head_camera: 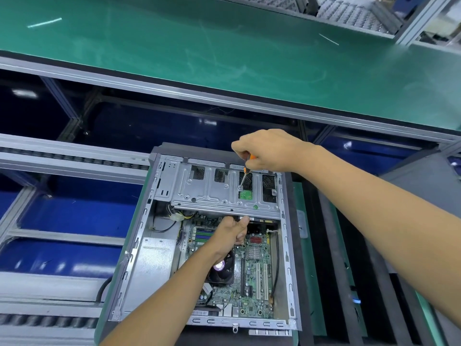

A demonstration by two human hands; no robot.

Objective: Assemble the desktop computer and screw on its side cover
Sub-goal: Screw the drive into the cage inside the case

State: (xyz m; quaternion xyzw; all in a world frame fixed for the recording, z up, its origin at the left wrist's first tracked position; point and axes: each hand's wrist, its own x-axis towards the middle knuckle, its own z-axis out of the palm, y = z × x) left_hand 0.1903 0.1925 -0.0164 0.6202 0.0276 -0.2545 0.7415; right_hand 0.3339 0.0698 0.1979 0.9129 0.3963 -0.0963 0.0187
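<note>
The open computer case (pixel 199 245) lies on its side on the desk (pixel 306 258), its side cover off and the green circuit board (pixel 254 270) showing. The right hand (pixel 269 151) has its grip closed around an orange-handled screwdriver (pixel 245 168), whose tip meets a screw (pixel 240 188) on the metal drive bracket (pixel 224 193) at the far end of the case. The left hand (pixel 232 233) reaches inside, thumb up against the bracket's lower edge; whether its grip holds anything I cannot tell. A fan (pixel 222 270) sits under the left wrist.
</note>
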